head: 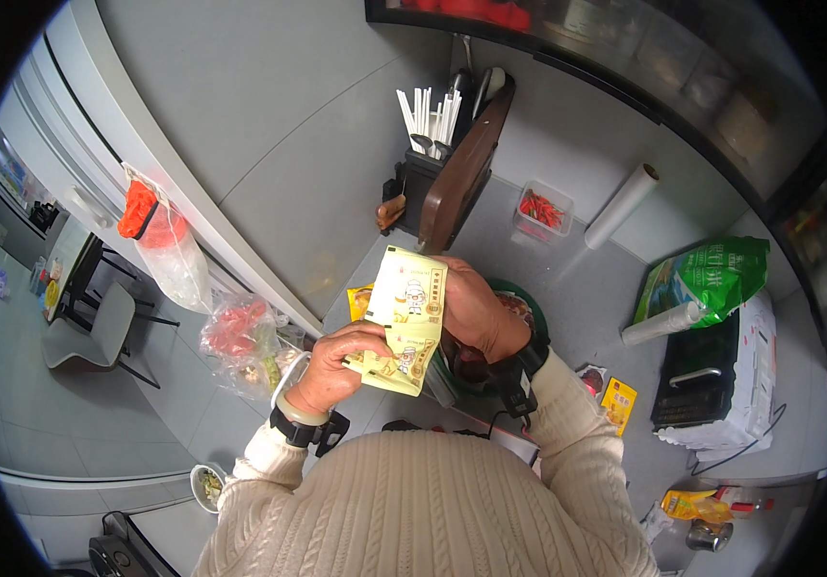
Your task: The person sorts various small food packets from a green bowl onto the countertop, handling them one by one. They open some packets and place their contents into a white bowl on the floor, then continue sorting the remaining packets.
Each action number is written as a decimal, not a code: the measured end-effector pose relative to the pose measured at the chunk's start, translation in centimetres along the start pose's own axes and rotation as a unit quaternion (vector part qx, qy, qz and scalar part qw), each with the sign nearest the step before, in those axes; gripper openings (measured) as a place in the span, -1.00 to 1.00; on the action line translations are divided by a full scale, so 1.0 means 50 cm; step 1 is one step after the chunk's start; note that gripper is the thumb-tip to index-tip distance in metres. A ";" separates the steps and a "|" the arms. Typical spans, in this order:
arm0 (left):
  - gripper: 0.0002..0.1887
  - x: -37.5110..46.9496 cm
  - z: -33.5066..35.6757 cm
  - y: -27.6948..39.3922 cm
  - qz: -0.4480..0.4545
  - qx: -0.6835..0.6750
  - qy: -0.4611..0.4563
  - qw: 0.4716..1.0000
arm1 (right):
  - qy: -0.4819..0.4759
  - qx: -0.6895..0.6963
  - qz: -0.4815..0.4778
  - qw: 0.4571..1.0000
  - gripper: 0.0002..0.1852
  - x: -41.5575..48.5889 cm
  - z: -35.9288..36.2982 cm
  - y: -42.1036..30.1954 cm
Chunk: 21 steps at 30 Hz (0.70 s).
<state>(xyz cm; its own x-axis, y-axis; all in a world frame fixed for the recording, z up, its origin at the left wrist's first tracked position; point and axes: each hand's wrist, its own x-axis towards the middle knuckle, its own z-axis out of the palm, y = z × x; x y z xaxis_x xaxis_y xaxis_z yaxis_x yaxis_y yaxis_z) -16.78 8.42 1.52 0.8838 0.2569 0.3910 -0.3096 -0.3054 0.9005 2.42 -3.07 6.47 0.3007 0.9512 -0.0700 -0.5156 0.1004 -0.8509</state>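
My left hand [335,366] grips the lower left side of a pale yellow seasoning packet [407,306], which bears writing and a printed cartoon chef. It looks folded or made of two joined sachets; I cannot tell which. At its upper right edge, my right hand [482,311] has hold of it too, with the fingertips partly hidden behind. Beneath my right hand and wrist is a green basin [544,317] with dark, reddish-brown food in it, mostly covered from view. Another yellow packet [359,301] shows partly behind the one I hold.
Beyond my hands stand a brown cutting board [465,169] and a black utensil holder [424,189] with white chopsticks. Farther right are a box of red chillies [543,210], a plastic-wrap roll [622,205], a green bag [709,278] and a black-fronted appliance [695,389]. Plastic bags [244,346] lie left.
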 end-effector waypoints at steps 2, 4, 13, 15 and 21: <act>-0.62 -0.001 0.002 0.001 -0.005 0.000 0.001 1.000 | 0.015 0.025 0.010 1.000 -0.76 -0.003 0.002 0.000; -0.62 -0.001 0.004 0.001 -0.008 0.001 0.000 1.000 | 0.017 0.032 0.009 0.999 -0.76 -0.006 0.003 -0.001; -0.57 -0.001 0.012 0.003 -0.007 -0.003 -0.006 1.000 | -0.014 0.048 0.006 0.999 -0.76 -0.011 -0.014 0.000; -0.55 -0.001 0.013 0.003 -0.008 0.000 -0.007 1.000 | -0.030 0.057 0.004 0.998 -0.76 -0.011 -0.020 0.001; -0.53 0.001 0.020 0.004 -0.001 -0.002 -0.010 1.000 | -0.040 0.040 -0.005 0.998 -0.76 -0.016 -0.028 0.001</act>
<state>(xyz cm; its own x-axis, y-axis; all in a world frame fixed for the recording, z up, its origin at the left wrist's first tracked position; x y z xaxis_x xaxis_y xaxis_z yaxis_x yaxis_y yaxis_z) -16.44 7.46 1.56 0.8913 0.2401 0.3847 -0.3085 -0.3006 0.9025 3.27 -4.22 5.74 0.2417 0.9702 -0.0174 -0.5762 0.1290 -0.8071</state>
